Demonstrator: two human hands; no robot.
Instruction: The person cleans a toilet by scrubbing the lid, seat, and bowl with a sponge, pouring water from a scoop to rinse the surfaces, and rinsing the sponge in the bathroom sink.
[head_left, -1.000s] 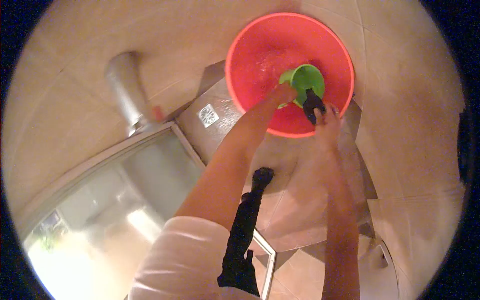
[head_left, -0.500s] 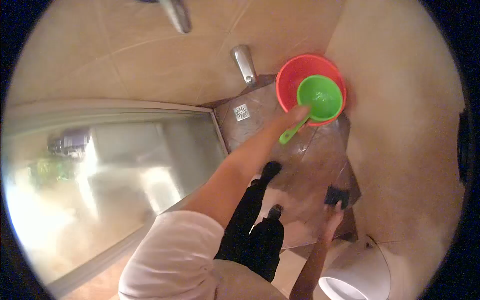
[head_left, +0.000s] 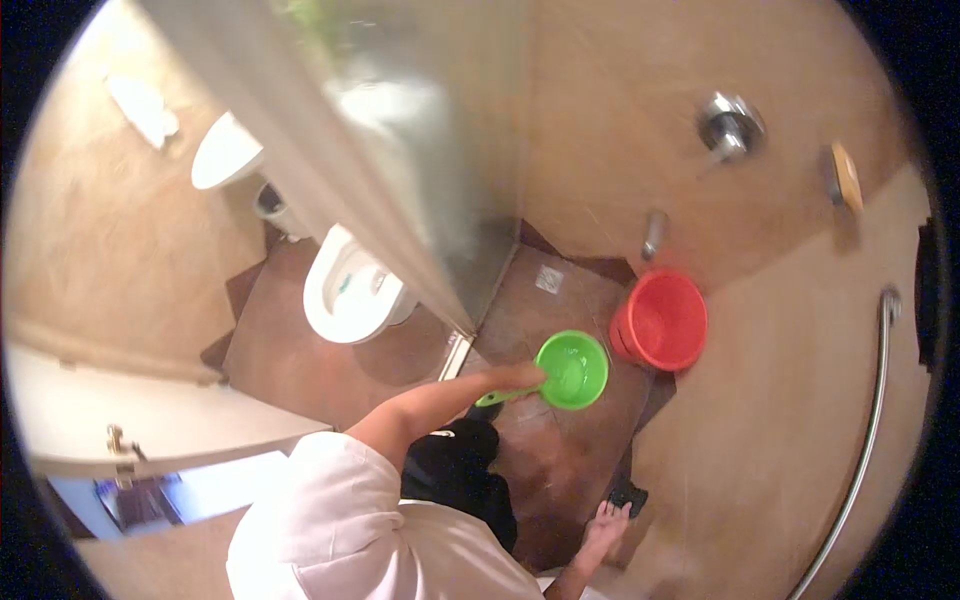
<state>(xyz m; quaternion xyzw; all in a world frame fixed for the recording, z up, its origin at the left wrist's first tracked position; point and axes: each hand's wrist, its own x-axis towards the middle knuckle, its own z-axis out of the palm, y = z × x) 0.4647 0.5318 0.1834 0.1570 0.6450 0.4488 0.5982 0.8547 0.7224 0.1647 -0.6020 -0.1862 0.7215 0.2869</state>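
Note:
My left hand [head_left: 522,378] is closed round the handle of a green dipper [head_left: 573,370], which has clear water in its bowl. The dipper hangs over the brown tiled floor, left of a red bucket [head_left: 664,321] and apart from it. Lower right, my right hand [head_left: 606,524] holds a small black thing [head_left: 628,498] at its fingertips, close to the wall. What the black thing is cannot be made out.
A glass partition with a pale frame [head_left: 467,345] stands left of the dipper. Beyond it are a toilet [head_left: 350,290] and a door [head_left: 170,420]. A spout [head_left: 654,235], a mixer tap [head_left: 731,128] and a shower hose [head_left: 868,440] are on the walls. A floor drain [head_left: 548,279] lies near the corner.
The green dipper has come out of the red bucket and moved left of it, held in my left hand. My right hand has moved away with the black thing. The view has turned and widened.

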